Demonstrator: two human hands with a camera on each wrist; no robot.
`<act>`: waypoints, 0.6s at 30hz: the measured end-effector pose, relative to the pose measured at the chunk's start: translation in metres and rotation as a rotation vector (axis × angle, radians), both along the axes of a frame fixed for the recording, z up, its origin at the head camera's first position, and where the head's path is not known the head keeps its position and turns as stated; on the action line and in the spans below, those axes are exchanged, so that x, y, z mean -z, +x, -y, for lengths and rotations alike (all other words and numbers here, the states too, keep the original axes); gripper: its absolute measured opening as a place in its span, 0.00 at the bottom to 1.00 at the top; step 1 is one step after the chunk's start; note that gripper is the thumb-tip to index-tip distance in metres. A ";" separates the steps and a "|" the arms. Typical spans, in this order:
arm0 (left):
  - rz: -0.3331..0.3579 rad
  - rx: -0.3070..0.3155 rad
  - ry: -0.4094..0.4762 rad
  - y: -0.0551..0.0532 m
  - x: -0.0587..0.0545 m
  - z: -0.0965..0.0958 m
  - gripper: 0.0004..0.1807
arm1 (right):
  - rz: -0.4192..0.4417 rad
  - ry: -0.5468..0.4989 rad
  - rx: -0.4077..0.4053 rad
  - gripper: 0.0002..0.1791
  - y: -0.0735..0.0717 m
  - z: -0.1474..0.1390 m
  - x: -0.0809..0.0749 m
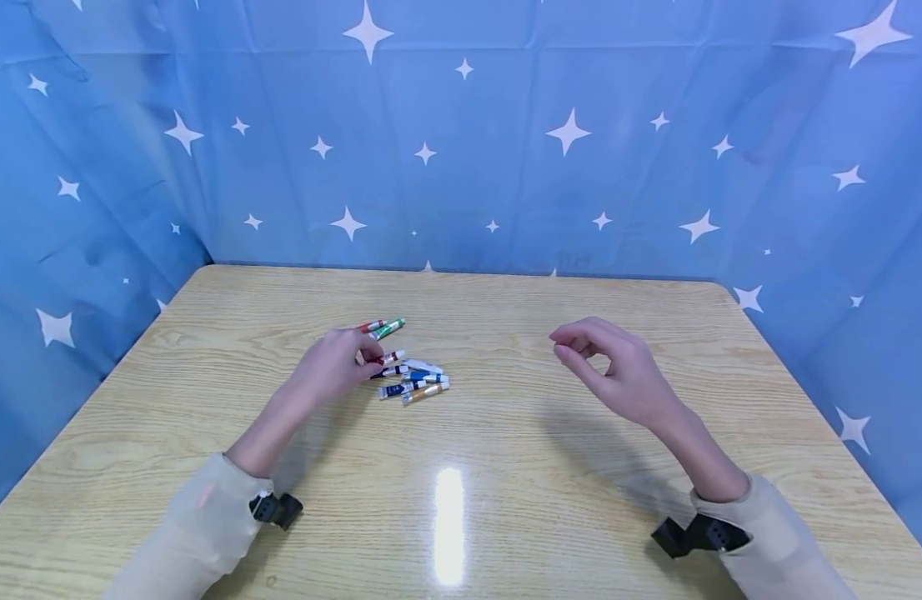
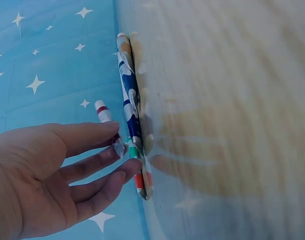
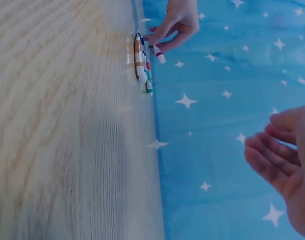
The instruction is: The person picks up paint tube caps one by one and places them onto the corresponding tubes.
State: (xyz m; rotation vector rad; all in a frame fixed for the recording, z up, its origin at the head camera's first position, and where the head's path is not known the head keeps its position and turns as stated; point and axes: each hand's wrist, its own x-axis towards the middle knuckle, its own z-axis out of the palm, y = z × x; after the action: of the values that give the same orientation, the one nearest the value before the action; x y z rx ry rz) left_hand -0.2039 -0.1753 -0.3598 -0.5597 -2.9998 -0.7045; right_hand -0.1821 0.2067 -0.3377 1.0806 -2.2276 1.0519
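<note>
My left hand (image 1: 333, 362) pinches a maroon paint tube (image 2: 103, 113) between thumb and fingers, its white cap end pointing up and away in the left wrist view. Just beyond this hand lie a red paint tube (image 1: 372, 326) and a green one (image 1: 389, 328). To its right are a dark blue-purple tube (image 1: 392, 372), a white-looking tube (image 1: 423, 366), a blue tube (image 1: 425, 377), a navy tube (image 1: 401, 389) and an ochre tube (image 1: 426, 393), close together. My right hand (image 1: 622, 375) hovers over the right side with fingers loosely curved and nothing in them.
The wooden table (image 1: 506, 433) has rounded far corners. Behind and beside it hangs a blue curtain (image 1: 498, 183) with white stars. Each sleeve carries a dark strapped camera, one on the left wrist (image 1: 276, 509) and one on the right (image 1: 701, 536).
</note>
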 end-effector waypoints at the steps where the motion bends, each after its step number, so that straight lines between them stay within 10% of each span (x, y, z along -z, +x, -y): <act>1: 0.014 0.002 -0.009 -0.001 0.000 0.001 0.04 | 0.002 0.001 0.001 0.17 0.000 0.000 0.000; 18: 0.147 0.002 -0.042 -0.010 0.000 0.006 0.08 | 0.031 0.029 0.059 0.14 -0.005 -0.010 0.000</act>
State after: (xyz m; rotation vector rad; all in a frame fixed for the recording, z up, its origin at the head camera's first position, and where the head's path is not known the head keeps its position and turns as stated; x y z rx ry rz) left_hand -0.2143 -0.1817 -0.3602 -0.5344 -3.1573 -0.7141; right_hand -0.1869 0.2167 -0.3382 1.0106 -2.2913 1.0208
